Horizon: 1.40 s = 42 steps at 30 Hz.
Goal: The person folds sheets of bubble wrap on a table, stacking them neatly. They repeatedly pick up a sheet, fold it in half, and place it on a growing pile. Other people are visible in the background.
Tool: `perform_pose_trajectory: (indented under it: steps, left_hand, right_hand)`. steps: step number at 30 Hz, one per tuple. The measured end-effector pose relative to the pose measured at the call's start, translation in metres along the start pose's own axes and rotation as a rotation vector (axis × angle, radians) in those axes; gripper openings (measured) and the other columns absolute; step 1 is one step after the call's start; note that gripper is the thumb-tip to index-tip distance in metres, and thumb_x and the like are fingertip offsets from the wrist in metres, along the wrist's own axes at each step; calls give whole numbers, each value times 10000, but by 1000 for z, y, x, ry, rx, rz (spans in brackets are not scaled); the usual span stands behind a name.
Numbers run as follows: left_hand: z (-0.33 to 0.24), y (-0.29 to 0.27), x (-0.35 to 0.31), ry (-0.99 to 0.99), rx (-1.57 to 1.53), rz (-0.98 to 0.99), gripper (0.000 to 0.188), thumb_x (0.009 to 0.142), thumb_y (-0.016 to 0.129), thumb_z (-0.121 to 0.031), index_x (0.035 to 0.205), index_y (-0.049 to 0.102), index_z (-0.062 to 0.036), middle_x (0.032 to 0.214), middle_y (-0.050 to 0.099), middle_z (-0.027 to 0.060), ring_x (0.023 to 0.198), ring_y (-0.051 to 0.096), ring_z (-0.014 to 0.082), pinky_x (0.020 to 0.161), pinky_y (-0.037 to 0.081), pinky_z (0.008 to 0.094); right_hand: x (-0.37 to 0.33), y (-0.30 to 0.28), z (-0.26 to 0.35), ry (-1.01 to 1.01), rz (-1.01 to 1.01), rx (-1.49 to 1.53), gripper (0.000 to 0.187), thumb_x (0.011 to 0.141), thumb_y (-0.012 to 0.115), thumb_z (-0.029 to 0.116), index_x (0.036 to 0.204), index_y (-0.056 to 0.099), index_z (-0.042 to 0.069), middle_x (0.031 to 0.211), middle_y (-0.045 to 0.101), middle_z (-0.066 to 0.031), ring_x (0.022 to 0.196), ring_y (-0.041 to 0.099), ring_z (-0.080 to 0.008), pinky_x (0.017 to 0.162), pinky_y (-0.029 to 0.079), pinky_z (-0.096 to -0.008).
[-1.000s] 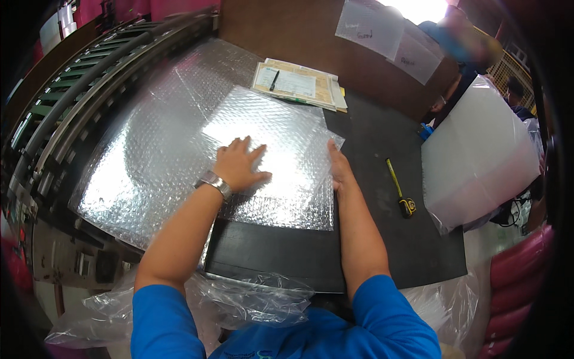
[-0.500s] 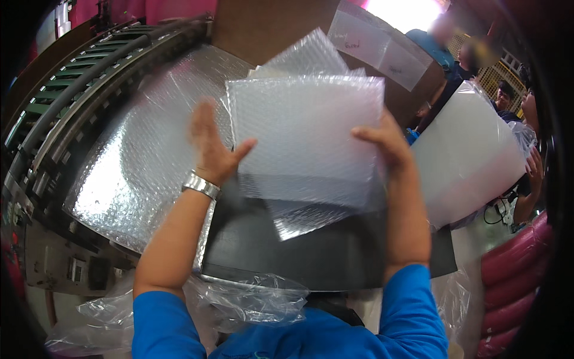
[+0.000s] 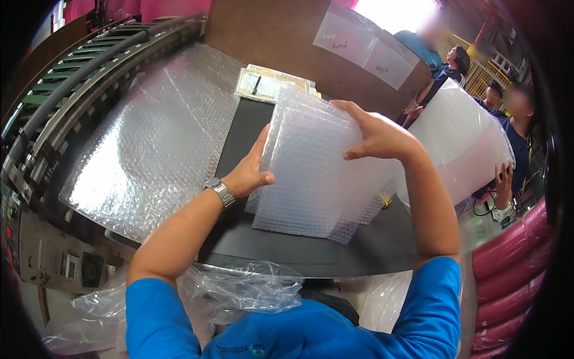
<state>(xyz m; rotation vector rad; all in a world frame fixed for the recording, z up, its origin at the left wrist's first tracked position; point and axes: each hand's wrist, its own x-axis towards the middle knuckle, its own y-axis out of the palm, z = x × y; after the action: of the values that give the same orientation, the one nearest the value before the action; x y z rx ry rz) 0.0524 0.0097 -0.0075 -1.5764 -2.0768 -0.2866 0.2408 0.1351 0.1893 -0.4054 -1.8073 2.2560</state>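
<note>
Over the dark table mat, I have a loose stack of clear bubble-wrap bags (image 3: pixel 323 173), its sheets slightly fanned out. My left hand (image 3: pixel 248 170) grips the stack's left edge, thumb in front and fingers along the side and behind. Across the upper right corner curves my right hand (image 3: pixel 379 134), its fingers over the top edge and its thumb on the front face. Parts of the fingers behind the bags are hidden. The lower edges of the bags hang uneven above the black mat (image 3: pixel 299 254).
A large bubble-wrap sheet (image 3: pixel 155 149) lies to the left beside a roller conveyor (image 3: pixel 78 78). Behind the bags are papers with a pen (image 3: pixel 256 85) and a brown board (image 3: pixel 263 36). Several people stand at the right, near a big whitish wrapped sheet (image 3: pixel 457 143). Pink rolls (image 3: pixel 508 275) sit lower right.
My left hand, open and off the stack before, has closed on its left edge. My right hand has shifted up to the top corner. The bags have moved down and turned, uncovering the papers.
</note>
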Motion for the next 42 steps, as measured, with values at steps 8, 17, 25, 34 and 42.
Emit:
perform_pose_trajectory:
  steps: [8, 17, 25, 34, 42]
  left_hand:
    - [-26, -1, -3, 8, 11, -51, 1114, 550, 784, -336, 1345, 71, -21, 1330, 250, 207, 1239, 270, 263, 1009, 242, 366]
    - [-14, 11, -6, -162, -50, -166, 600, 651, 725, -178, 1125, 392, -17, 1027, 544, 139, 953, 527, 191, 841, 409, 314]
    - [-17, 15, -3, -149, -26, -123, 671, 608, 728, -231, 1138, 378, -14, 1043, 521, 132, 984, 499, 195, 847, 398, 320]
    - [-17, 16, -8, -124, -122, -77, 747, 599, 749, -189, 1193, 331, -18, 1109, 484, 115, 1039, 460, 181, 885, 377, 329]
    - [-12, 12, -6, -179, -111, -217, 579, 664, 731, -122, 1134, 407, -25, 1009, 559, 101, 931, 533, 174, 808, 433, 307]
  right_hand:
    - [-27, 0, 22, -208, -205, -171, 861, 560, 724, 183, 1299, 286, 116, 1201, 471, -156, 1064, 486, -316, 915, 374, -370]
    - [-46, -14, -1, -210, -784, -60, 726, 656, 715, 243, 1265, 362, 64, 1271, 404, -74, 1136, 404, -209, 922, 343, -336]
    - [-77, 111, -167, 382, -1117, 1353, 881, 731, 206, 757, 1302, 323, 95, 1296, 379, -91, 1255, 237, -233, 989, 144, -478]
    - [-22, 157, -118, -11, -829, 1461, 356, 890, 419, 366, 1065, 496, 66, 950, 558, -57, 840, 543, -160, 726, 460, -278]
    - [-30, 168, -118, -203, -826, 1588, 620, 837, 436, 499, 1278, 316, 80, 1241, 393, -62, 1131, 378, -185, 957, 287, -372]
